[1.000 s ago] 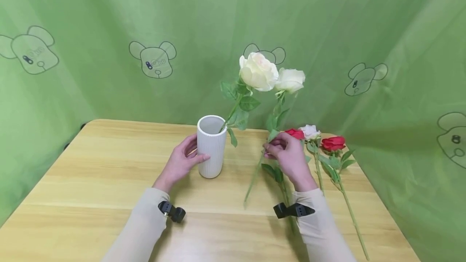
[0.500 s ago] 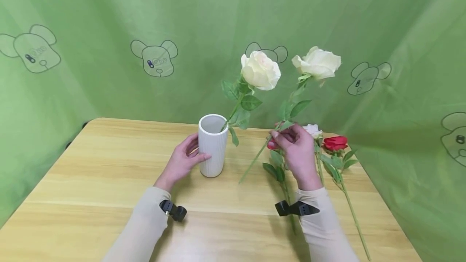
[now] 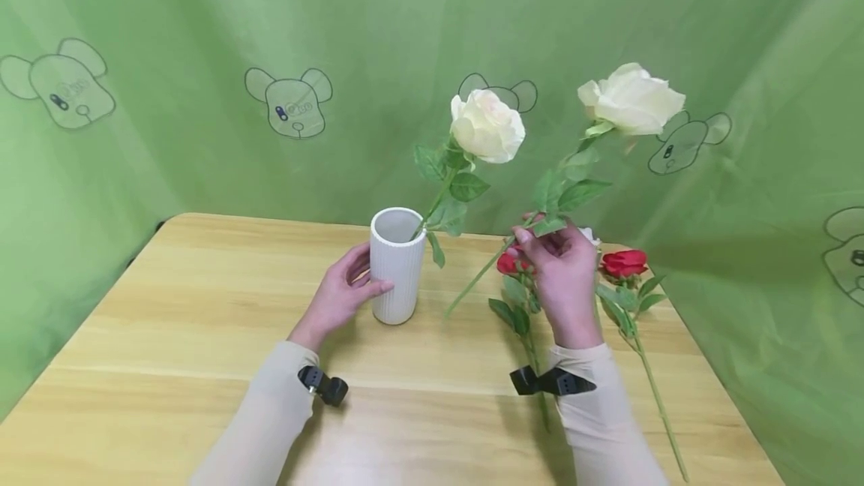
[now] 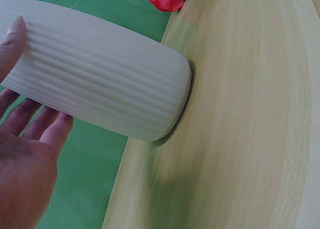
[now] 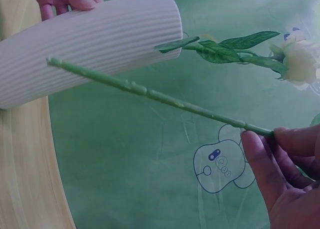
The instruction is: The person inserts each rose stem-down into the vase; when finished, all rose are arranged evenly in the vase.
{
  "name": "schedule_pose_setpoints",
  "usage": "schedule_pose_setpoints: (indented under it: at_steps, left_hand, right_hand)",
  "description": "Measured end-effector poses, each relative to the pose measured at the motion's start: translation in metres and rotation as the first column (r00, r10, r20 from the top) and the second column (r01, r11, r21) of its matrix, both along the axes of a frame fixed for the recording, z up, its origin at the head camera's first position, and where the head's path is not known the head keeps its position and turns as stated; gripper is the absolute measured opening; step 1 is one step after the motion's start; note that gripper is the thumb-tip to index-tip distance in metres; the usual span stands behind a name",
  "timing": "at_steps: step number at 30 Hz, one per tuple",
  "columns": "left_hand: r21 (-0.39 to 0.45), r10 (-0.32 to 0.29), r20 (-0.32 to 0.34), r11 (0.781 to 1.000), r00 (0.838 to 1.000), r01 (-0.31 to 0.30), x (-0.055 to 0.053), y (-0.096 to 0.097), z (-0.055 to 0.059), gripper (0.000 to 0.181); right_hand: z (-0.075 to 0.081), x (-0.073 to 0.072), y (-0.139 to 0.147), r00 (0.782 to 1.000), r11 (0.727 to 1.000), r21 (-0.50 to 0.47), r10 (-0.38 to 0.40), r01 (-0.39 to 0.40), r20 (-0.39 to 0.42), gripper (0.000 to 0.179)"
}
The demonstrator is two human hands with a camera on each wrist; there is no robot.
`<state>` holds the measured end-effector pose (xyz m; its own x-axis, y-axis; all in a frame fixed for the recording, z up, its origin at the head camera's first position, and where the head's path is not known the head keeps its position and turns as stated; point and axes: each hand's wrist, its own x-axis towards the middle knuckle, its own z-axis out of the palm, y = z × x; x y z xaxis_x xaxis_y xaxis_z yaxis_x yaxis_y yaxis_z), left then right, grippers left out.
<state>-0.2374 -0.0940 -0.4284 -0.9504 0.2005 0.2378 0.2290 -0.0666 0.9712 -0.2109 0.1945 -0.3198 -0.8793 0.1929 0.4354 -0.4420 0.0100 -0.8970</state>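
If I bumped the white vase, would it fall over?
The white vase might tip, since it looks tall and narrow. The white rose leaning out of it could pull it slightly that way. The left hand holding it would probably help steady it.

The person wears beige sleeves (image 3: 259, 415) and black wrist-strapped cameras (image 3: 334, 391).

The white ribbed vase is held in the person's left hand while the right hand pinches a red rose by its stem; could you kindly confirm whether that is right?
Not quite: the right hand pinches a white rose by its stem, not a red one, as the head view shows.
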Motion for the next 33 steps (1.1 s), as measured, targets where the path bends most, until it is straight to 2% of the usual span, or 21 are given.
schedule_pose_setpoints:
  at_steps: [4, 9, 16, 28, 33]
  left_hand:
    - [-0.001, 0.007, -0.009, 1.0, 1.0, -0.007, -0.001, -0.001, 0.002, 0.072]
    - [-0.004, 0.003, -0.002, 1.0, 1.0, -0.004, -0.001, -0.001, 0.002, 0.072]
    - [0.009, 0.0, 0.0, 1.0, 1.0, 0.0, -0.001, 0.0, 0.001, 0.072]
    - [0.011, -0.004, -0.005, 1.0, 1.0, 0.004, 0.0, 0.001, 0.001, 0.072]
    - [0.012, -0.006, -0.002, 1.0, 1.0, 0.006, 0.0, 0.001, 0.001, 0.072]
  right_hand:
    - [0.005, -0.001, -0.002, 0.999, 0.998, -0.062, 0.019, -0.022, -0.041, 0.02]
    - [0.011, 0.001, -0.003, 0.998, 0.99, -0.139, -0.013, 0.004, -0.063, 0.021]
    - [0.017, 0.006, -0.004, 0.991, 0.963, -0.27, -0.033, -0.004, -0.133, 0.025]
    - [0.027, 0.008, -0.004, 0.965, 0.912, -0.408, -0.139, 0.037, -0.223, 0.025]
    - [0.03, 0.008, -0.004, 0.957, 0.897, -0.441, -0.15, 0.026, -0.248, 0.025]
